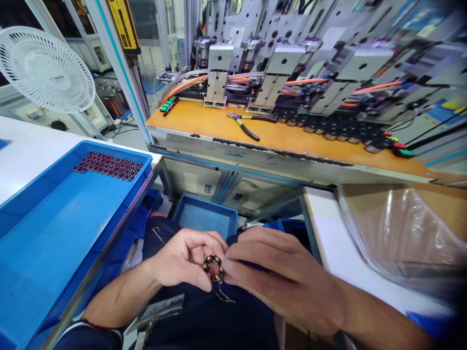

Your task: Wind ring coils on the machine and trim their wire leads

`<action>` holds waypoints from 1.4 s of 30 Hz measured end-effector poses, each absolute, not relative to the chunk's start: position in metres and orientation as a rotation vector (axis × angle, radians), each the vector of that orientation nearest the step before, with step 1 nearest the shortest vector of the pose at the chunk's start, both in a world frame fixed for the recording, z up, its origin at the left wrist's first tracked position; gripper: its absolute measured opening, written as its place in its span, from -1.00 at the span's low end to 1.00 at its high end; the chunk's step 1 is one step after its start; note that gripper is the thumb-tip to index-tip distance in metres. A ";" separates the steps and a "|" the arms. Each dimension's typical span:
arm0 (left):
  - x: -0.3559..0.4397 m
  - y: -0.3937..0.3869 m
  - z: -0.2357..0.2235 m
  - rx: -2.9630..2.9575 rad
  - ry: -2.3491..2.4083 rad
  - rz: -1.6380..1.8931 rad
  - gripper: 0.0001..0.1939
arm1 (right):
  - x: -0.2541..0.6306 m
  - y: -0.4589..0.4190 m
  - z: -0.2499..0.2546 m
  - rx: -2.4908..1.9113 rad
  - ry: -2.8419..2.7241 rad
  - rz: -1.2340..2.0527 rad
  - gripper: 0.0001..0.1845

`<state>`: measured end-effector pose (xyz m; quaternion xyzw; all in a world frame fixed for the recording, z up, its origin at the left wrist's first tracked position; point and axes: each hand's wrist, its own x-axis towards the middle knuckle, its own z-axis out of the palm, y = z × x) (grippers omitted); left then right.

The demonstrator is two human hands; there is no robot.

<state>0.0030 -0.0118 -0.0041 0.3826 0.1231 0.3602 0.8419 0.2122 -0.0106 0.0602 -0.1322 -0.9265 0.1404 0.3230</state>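
Over my lap I hold a small round wound coil [213,268], a ring of copper windings with thin wire ends hanging below it. My left hand [184,260] grips it from the left, thumb and fingers closed on its rim. My right hand [272,272] pinches it from the right, fingers pressed together at its edge. Both hands touch the coil. On my left stands a big blue tray [54,243] with a row of several similar coils [108,165] laid along its far end.
Ahead is an orange-topped machine bench [204,121] with pliers [245,124] on it and winding heads [219,73] behind. A white fan [45,68] stands at far left. A small blue bin [204,216] sits below, and a clear plastic bag [401,233] lies at right.
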 end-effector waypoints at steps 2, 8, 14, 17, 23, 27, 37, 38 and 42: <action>0.003 -0.012 -0.004 0.795 0.259 0.758 -0.62 | 0.212 -0.009 0.058 -0.360 -2.426 0.374 -0.73; 0.003 -0.010 -0.003 0.808 0.295 0.758 -0.63 | 0.207 -0.009 0.046 -0.373 -2.276 0.230 -0.87; 0.004 -0.006 -0.001 0.978 0.341 0.887 -0.65 | 0.198 -0.018 0.029 -0.449 -2.015 0.252 -0.80; 0.006 -0.006 0.000 1.143 0.348 1.026 -0.62 | 0.193 -0.024 0.026 -0.569 -1.954 0.285 -0.85; 0.006 -0.010 -0.002 1.294 0.408 1.136 -0.41 | 0.189 -0.028 0.023 -0.683 -1.873 0.289 -0.90; -0.002 -0.011 -0.002 1.256 0.517 0.886 -0.50 | 0.191 -0.027 0.019 -0.685 -1.879 0.271 -0.89; 0.001 -0.016 -0.002 1.212 0.495 0.964 -0.68 | 0.188 -0.029 0.017 -0.833 -1.848 0.135 -0.89; 0.002 -0.015 -0.002 1.199 0.474 0.981 -0.66 | 0.188 -0.029 0.017 -0.848 -1.851 0.123 -0.90; 0.002 -0.012 -0.004 1.169 0.361 1.065 -0.72 | 0.188 -0.028 0.017 -0.875 -1.850 0.143 -0.88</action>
